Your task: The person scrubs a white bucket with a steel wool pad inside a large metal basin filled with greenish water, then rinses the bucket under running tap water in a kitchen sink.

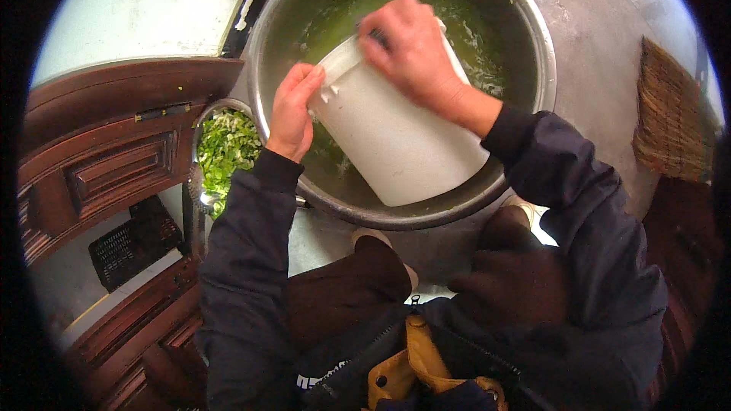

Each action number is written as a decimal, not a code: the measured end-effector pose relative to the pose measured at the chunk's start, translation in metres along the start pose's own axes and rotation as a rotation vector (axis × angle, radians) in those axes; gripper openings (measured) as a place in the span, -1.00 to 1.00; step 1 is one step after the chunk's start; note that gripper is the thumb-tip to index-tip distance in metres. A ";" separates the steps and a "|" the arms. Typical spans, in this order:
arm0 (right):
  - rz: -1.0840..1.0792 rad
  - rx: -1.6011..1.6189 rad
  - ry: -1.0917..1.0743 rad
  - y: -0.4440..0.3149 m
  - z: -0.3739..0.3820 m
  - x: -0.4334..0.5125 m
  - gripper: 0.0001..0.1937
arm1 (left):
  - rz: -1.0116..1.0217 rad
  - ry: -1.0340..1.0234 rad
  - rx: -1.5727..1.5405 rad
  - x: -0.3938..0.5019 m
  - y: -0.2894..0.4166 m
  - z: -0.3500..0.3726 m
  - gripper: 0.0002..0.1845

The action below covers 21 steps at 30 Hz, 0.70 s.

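A white plastic bucket (pixel 400 131) lies tilted in a large round metal basin (pixel 545 68) of greenish, foamy water (pixel 365 0). Its rim points away from me and its base rests towards the near side. My left hand (pixel 294 108) grips the rim at the left, thumb on top, beside a small white lug (pixel 329 93). At the far side of the rim, my right hand (pixel 408 48) is curled into a fist and blurred. Something small and dark shows between its thumb and fingers; what it is cannot be made out.
To the left of the basin stands a metal strainer (pixel 197 182) with chopped green leafy vegetables (pixel 225 148). Dark wooden panelled furniture (pixel 123 162) lines the left, with a black plastic basket (pixel 128 242) near it. A woven straw object (pixel 668 114) is at the right.
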State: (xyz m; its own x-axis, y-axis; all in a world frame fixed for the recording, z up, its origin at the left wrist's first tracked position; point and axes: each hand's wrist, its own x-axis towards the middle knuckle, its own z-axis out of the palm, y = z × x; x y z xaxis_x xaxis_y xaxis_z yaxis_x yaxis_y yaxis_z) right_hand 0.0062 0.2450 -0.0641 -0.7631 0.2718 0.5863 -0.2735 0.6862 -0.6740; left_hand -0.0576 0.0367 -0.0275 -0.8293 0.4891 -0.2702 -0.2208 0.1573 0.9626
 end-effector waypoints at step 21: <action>0.292 0.318 -0.227 0.075 0.015 -0.007 -0.79 | -0.041 0.228 0.015 -0.007 -0.004 -0.007 -0.71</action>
State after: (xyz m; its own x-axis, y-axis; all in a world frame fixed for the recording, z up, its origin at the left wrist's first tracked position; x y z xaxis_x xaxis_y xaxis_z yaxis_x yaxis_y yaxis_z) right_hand -0.0181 0.2840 -0.1255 -0.9333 0.2439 0.2636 -0.1675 0.3536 -0.9203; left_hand -0.0542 0.0266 -0.0295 -0.9148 0.2756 -0.2952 -0.2502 0.1868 0.9500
